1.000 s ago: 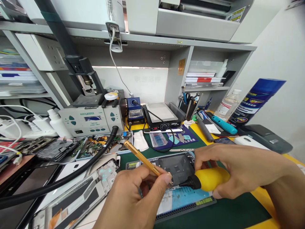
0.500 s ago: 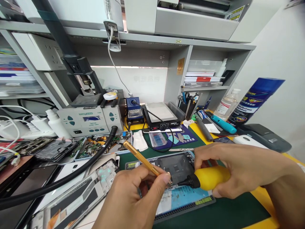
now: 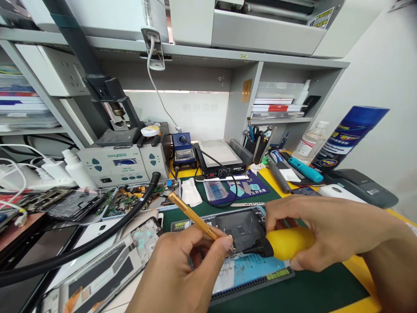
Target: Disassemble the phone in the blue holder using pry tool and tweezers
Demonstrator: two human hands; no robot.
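Hands (image 3: 182, 267) grip gold tool (image 3: 193, 215), yellow bottle (image 3: 291, 242); circuit boards (image 3: 127, 200) inside tray (image 3: 180, 194).

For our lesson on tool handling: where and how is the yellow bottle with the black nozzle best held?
Probably around the rounded body of the yellow bottle, coming from the right, as the right hand does. The bottle looks nearly level and its tapering black nozzle points left, toward the open phone, so this grip keeps fingers off the tip.

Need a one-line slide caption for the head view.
Left hand grips a gold tool, right hand a yellow bottle, its black nozzle at the near edge of a phone frame.
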